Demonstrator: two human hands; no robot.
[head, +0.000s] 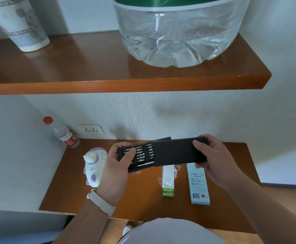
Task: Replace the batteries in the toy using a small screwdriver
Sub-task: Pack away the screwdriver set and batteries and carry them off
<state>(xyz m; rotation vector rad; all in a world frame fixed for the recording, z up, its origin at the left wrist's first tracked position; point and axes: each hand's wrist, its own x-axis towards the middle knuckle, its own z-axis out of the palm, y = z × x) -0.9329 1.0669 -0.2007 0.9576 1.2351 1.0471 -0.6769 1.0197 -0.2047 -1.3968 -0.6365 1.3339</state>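
Above the brown wooden desk (140, 199), my left hand (117, 166) curls its grip round the black tray of silver screwdriver bits (143, 157), which sits partly out of the matte black sleeve (175, 152) clasped in my right hand (214, 159). The white-and-purple plastic toy (94, 166) lies near the desk's left edge. Green batteries in clear wrap (168, 191) lie mid-desk, beside a pale blue carton (199, 184).
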